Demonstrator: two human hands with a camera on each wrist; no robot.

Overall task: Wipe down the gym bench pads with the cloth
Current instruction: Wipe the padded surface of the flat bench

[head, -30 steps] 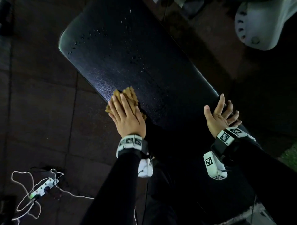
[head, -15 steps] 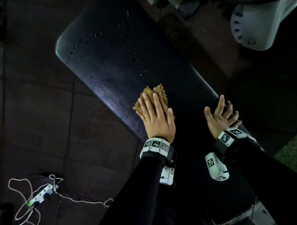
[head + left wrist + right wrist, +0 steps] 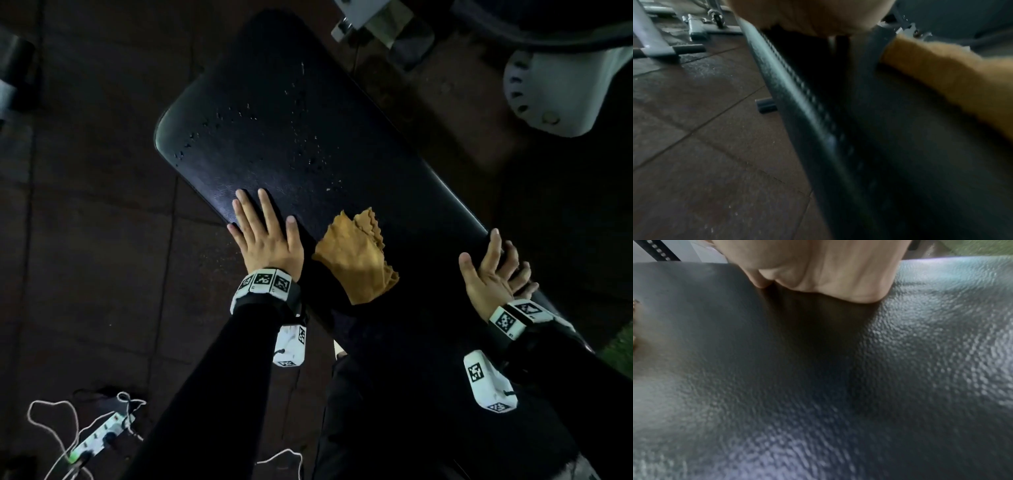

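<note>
Nearest the camera: black sleeves, both w/ white tagged wrist bands.

L hand lies flat on the near-left edge of the pad, fingers straight and spread, holding nothing. Fingertips point up the pad; heel of hand sits at the pad's side edge. L wrist view shows that edge w/ a stitched seam running along it; picture blurred.

Cloth, tan w/ scalloped hem, lies crumpled on the pad just right of the L hand, apart from it. Neither hand touches it. It sits approx. midway between the two hands, nearer the L. In L wrist view the cloth shows as a blurred tan band on the right.

R hand rests at the pad's right edge, palm side down, thumb out to the left, fingers loosely extended over the edge; holds nothing. R wrist view: heel of palm pressed on the textured black vinyl.

Farther up the pad: scattered water droplets across the mid and far area, incl. a line near the far-left rim.

Floor: dark tiles. Power strip w/ white cord at lower left.

Beyond the pad: metal bracket at the top, and a grey moulded part w/ holes at upper right.
</note>
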